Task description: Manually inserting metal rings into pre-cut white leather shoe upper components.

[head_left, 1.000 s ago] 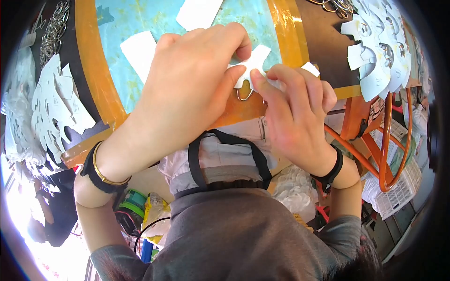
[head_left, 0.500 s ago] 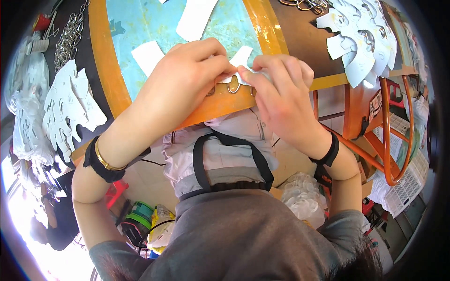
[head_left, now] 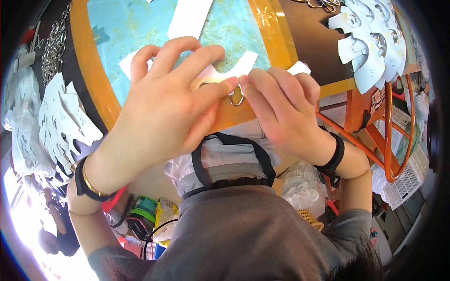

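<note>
A white cut-out piece (head_left: 220, 75) with curved edges lies at the near edge of the table, partly under my hands. My left hand (head_left: 164, 103) is spread over its left side, fingers apart and the thumb tip pressing on the piece. My right hand (head_left: 286, 100) pinches the piece just right of that thumb, its fingers curled. Between my hands, a silver metal ring (head_left: 237, 99) hangs from the piece's near edge. Part of another metal ring (head_left: 205, 84) shows beside my left thumb. What lies under my right fingertips is hidden.
A white strip (head_left: 190, 18) lies on the blue table mat (head_left: 234, 35). Stacked white cut-outs with rings (head_left: 375, 47) stand at the right, more white pieces (head_left: 63, 122) at the left. Metal rings (head_left: 55, 49) pile up at far left. An orange metal frame (head_left: 388, 136) stands beside the table.
My left fingers have opened out from a pinch and spread, leaving the thumb on the white piece. The view has shifted slightly, and more of the piece and the middle ring shows.
</note>
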{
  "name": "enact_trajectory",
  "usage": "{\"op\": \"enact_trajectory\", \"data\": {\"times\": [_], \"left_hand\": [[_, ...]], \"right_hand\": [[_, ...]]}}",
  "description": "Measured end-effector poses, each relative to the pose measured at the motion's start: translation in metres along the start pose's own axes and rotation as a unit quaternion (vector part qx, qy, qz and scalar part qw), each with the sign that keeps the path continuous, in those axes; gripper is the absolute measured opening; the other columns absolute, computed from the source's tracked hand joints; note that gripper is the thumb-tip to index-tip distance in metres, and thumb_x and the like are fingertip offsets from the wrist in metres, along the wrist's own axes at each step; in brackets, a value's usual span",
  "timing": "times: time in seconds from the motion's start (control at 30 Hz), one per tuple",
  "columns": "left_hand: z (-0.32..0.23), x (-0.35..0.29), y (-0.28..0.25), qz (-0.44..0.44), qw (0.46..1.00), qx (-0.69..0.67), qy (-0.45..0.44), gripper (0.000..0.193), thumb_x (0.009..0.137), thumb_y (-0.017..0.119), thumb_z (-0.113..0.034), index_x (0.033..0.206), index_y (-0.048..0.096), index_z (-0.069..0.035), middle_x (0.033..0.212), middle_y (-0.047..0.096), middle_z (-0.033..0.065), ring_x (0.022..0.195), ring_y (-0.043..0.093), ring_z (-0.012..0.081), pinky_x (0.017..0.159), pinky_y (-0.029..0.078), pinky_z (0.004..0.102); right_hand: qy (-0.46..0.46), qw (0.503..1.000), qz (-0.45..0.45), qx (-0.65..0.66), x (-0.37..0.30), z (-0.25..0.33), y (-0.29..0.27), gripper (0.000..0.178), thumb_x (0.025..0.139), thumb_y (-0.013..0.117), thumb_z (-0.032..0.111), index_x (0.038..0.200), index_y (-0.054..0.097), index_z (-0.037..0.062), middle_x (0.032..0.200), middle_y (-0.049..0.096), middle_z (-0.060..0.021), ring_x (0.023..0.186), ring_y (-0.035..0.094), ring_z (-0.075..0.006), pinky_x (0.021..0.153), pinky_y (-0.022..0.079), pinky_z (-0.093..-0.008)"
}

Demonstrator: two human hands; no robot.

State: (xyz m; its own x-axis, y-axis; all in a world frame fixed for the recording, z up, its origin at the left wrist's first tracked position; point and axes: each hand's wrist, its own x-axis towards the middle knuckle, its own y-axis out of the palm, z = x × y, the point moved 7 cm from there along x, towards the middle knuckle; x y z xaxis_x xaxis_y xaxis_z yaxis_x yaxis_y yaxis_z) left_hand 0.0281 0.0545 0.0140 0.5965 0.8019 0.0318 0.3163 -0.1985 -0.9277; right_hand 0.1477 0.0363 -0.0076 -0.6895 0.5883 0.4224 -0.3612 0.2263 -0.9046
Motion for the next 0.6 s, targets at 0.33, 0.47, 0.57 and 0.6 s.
{"op": "enact_trajectory", "data": {"times": [0.33,0.47,0.57,0.6], "left_hand": [[-0.003,0.0,0.001,-0.013,1.0,0.018,-0.011,0.034,0.07,0.062,-0.007,0.103,0.068,-0.015,0.117,0.054,0.0067,0.111,0.047,0.0303,0.09,0.031,0.0447],[-0.005,-0.005,0.001,-0.014,1.0,0.011,-0.005,0.033,0.072,0.063,-0.007,0.103,0.068,-0.014,0.116,0.054,0.0061,0.111,0.047,0.0304,0.091,0.031,0.045],[-0.013,-0.001,-0.001,-0.035,0.999,0.026,0.026,0.032,0.072,0.064,-0.009,0.104,0.067,-0.014,0.116,0.055,0.0052,0.111,0.047,0.0296,0.091,0.031,0.045],[-0.015,-0.001,0.0,-0.036,0.998,0.035,0.029,0.032,0.072,0.065,-0.01,0.104,0.067,-0.013,0.116,0.055,0.005,0.111,0.047,0.0291,0.091,0.031,0.045]], "right_hand": [[0.076,0.969,0.055,0.228,0.014,-0.041,-0.011,0.036,0.067,0.053,-0.007,0.095,0.068,0.0088,0.101,0.058,-0.0064,0.092,0.053,-0.0226,0.08,0.037,-0.0314],[0.076,0.987,-0.038,0.136,-0.001,-0.039,-0.03,0.034,0.066,0.058,-0.001,0.095,0.068,0.0135,0.104,0.056,-0.0019,0.093,0.051,-0.0211,0.079,0.034,-0.0342],[0.096,0.993,0.01,0.073,-0.014,-0.013,-0.025,0.036,0.068,0.058,0.005,0.102,0.066,0.0138,0.107,0.055,-0.0017,0.096,0.05,-0.0203,0.083,0.033,-0.0339],[0.09,0.995,0.009,0.053,-0.017,-0.008,-0.019,0.04,0.071,0.059,0.011,0.11,0.063,0.0131,0.108,0.054,-0.0023,0.1,0.049,-0.0198,0.086,0.031,-0.0342]]}}
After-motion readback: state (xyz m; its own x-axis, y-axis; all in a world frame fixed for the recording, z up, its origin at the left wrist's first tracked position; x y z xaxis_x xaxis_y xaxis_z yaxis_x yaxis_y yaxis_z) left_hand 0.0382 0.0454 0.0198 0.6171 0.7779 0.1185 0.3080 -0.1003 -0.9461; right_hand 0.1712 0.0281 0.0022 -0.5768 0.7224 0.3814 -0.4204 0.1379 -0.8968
